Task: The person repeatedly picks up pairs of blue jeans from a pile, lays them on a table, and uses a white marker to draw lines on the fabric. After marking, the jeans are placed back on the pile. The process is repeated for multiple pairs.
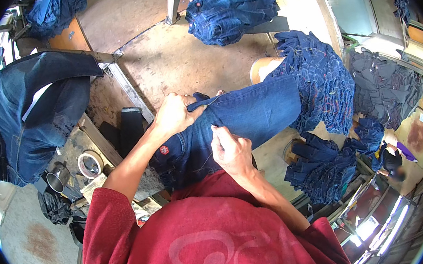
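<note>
A pair of blue jeans (256,112) lies across my front, one leg stretching out to the right. A red round patch (164,150) shows on the part near my body. My left hand (174,114) is closed on the jeans' upper edge, where the denim bunches at the fingertips. Just right of it and nearer to me, my right hand (232,150) is closed in a pinch over the denim. A small dark tip shows at its fingers; what they hold is too small to make out. A thin loose thread hangs beside this hand.
More jeans (34,114) drape at the left, near a roll of tape (90,164) and a metal cup (58,177). A denim pile (232,8) lies ahead; further denim stacks (314,80) and dark grey garments (387,85) stand at the right. Other people are at the far right.
</note>
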The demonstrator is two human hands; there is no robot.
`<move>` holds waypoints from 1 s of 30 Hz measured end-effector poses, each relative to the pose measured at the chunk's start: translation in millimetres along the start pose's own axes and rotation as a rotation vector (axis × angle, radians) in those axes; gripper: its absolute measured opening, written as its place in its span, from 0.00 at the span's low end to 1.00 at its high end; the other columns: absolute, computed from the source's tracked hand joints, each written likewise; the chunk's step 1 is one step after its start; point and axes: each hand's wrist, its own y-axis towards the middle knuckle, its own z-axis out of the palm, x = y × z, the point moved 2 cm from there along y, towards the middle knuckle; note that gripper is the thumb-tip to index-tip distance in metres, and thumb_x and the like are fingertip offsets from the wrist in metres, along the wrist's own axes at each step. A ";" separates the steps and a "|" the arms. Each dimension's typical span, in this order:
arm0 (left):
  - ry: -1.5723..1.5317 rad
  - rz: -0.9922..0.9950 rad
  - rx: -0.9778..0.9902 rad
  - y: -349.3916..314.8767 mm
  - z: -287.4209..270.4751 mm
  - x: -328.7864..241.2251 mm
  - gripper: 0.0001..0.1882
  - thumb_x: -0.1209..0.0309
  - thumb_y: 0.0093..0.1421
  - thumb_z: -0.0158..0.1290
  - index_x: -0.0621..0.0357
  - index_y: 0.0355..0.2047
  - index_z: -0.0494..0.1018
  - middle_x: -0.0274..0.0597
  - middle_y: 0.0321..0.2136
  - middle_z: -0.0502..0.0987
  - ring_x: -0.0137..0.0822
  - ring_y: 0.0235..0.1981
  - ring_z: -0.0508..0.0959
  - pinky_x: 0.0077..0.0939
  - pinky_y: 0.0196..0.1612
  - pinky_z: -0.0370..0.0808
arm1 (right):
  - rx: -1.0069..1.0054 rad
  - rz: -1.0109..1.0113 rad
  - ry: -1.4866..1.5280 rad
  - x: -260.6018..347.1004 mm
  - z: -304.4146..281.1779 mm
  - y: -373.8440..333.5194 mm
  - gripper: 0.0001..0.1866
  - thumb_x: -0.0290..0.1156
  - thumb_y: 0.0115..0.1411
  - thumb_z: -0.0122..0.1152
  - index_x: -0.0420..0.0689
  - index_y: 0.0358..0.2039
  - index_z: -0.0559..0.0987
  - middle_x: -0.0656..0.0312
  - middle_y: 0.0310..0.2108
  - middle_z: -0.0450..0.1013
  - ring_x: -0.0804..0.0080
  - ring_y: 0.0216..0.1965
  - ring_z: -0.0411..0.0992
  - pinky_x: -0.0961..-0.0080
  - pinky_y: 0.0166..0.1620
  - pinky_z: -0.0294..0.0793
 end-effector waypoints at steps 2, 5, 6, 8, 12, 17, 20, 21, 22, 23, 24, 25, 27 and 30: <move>0.077 -0.039 0.078 0.8 0.3 1.7 0.14 0.65 0.60 0.70 0.59 0.43 0.89 0.60 0.31 0.85 0.54 0.29 0.88 0.42 0.36 0.84 | 0.032 -0.010 -0.063 1.5 -1.6 -2.2 0.04 0.22 0.65 0.67 0.44 0.40 0.82 0.56 0.18 0.76 0.59 0.19 0.80 0.62 0.23 0.78; 0.063 -0.011 0.057 0.7 -1.6 -0.1 0.15 0.67 0.60 0.70 0.58 0.46 0.89 0.60 0.34 0.86 0.53 0.31 0.88 0.41 0.36 0.84 | 0.090 0.002 -0.150 2.3 -4.2 -5.0 0.04 0.22 0.65 0.67 0.45 0.39 0.82 0.56 0.18 0.75 0.59 0.19 0.79 0.63 0.23 0.77; 0.037 0.016 0.028 0.7 -2.4 -1.6 0.15 0.67 0.60 0.70 0.58 0.46 0.89 0.60 0.33 0.86 0.54 0.31 0.88 0.41 0.36 0.84 | 0.085 0.014 -0.128 1.7 -4.4 -4.9 0.04 0.22 0.65 0.67 0.45 0.38 0.82 0.56 0.17 0.75 0.59 0.18 0.79 0.62 0.22 0.77; 0.010 -0.036 0.053 0.1 -2.7 -2.9 0.15 0.67 0.60 0.70 0.58 0.46 0.89 0.61 0.33 0.86 0.54 0.32 0.88 0.41 0.37 0.84 | 0.049 0.034 -0.052 0.0 -3.8 -3.9 0.04 0.24 0.65 0.67 0.45 0.39 0.81 0.56 0.17 0.75 0.58 0.17 0.79 0.62 0.22 0.77; 0.035 -0.041 0.055 0.2 -4.5 -5.3 0.14 0.67 0.60 0.70 0.59 0.45 0.89 0.61 0.34 0.86 0.55 0.33 0.89 0.42 0.38 0.84 | 0.003 0.036 0.024 -4.0 0.7 -0.5 0.06 0.26 0.65 0.66 0.44 0.43 0.81 0.57 0.17 0.76 0.56 0.17 0.79 0.61 0.22 0.80; 0.071 -0.073 0.087 0.8 -3.0 -3.0 0.14 0.66 0.61 0.70 0.59 0.45 0.89 0.62 0.34 0.86 0.55 0.32 0.89 0.42 0.38 0.84 | 0.050 -0.021 -0.065 -3.7 -4.3 -3.0 0.04 0.22 0.65 0.66 0.44 0.36 0.80 0.57 0.16 0.73 0.58 0.15 0.77 0.63 0.22 0.76; 0.049 -0.034 0.058 1.7 -2.9 -2.7 0.15 0.65 0.61 0.70 0.59 0.45 0.89 0.62 0.34 0.86 0.56 0.32 0.88 0.43 0.38 0.84 | 0.061 0.001 -0.044 -2.5 -7.6 -2.4 0.03 0.22 0.66 0.66 0.44 0.37 0.80 0.57 0.16 0.73 0.58 0.15 0.77 0.62 0.21 0.75; 0.025 -0.020 0.056 2.2 -2.8 -2.5 0.15 0.65 0.61 0.70 0.59 0.45 0.89 0.62 0.34 0.86 0.56 0.31 0.88 0.43 0.38 0.84 | 0.022 0.026 0.019 -2.5 -8.0 -1.1 0.03 0.23 0.66 0.66 0.44 0.36 0.80 0.56 0.16 0.73 0.57 0.15 0.77 0.62 0.21 0.75; 0.036 -0.026 0.049 2.4 -3.1 -1.8 0.15 0.64 0.61 0.70 0.59 0.45 0.89 0.62 0.33 0.86 0.55 0.31 0.88 0.42 0.38 0.84 | -0.017 0.048 0.081 -2.8 -7.5 0.9 0.03 0.23 0.66 0.66 0.44 0.36 0.80 0.56 0.16 0.74 0.56 0.16 0.77 0.61 0.21 0.75; 0.038 -0.050 0.064 1.8 -2.8 -0.9 0.15 0.64 0.61 0.70 0.58 0.45 0.89 0.62 0.33 0.86 0.55 0.31 0.88 0.42 0.37 0.84 | -0.010 0.047 0.060 -2.7 -6.1 2.6 0.02 0.24 0.66 0.66 0.44 0.37 0.80 0.56 0.16 0.74 0.56 0.16 0.77 0.61 0.21 0.75; 0.033 -0.071 0.077 0.6 -2.4 -0.5 0.15 0.64 0.61 0.70 0.58 0.45 0.89 0.62 0.33 0.86 0.55 0.30 0.88 0.42 0.37 0.84 | 0.002 0.049 0.040 -2.0 -5.2 3.3 0.02 0.24 0.66 0.66 0.44 0.37 0.80 0.55 0.15 0.74 0.56 0.16 0.77 0.61 0.21 0.75; 0.041 -0.083 0.080 -0.6 -2.1 -0.3 0.15 0.64 0.61 0.70 0.58 0.45 0.89 0.62 0.33 0.86 0.54 0.30 0.88 0.42 0.37 0.84 | 0.013 0.065 0.020 -1.3 -4.8 3.5 0.02 0.24 0.66 0.66 0.44 0.37 0.80 0.55 0.15 0.74 0.55 0.16 0.77 0.60 0.21 0.75; 0.033 -0.050 0.034 -1.9 -1.6 -1.4 0.15 0.64 0.61 0.70 0.57 0.46 0.89 0.61 0.32 0.86 0.53 0.29 0.88 0.41 0.36 0.84 | 0.035 0.017 -0.049 1.4 -5.6 3.5 0.02 0.23 0.66 0.66 0.44 0.37 0.81 0.56 0.16 0.75 0.56 0.16 0.77 0.61 0.21 0.75; -0.018 -0.023 -0.019 0.6 -1.7 -4.2 0.12 0.64 0.60 0.69 0.61 0.30 0.87 0.58 0.25 0.83 0.56 0.24 0.85 0.46 0.32 0.83 | 0.094 -0.008 -0.178 3.2 -11.1 2.4 0.04 0.22 0.65 0.67 0.45 0.39 0.82 0.55 0.17 0.76 0.58 0.17 0.78 0.64 0.22 0.76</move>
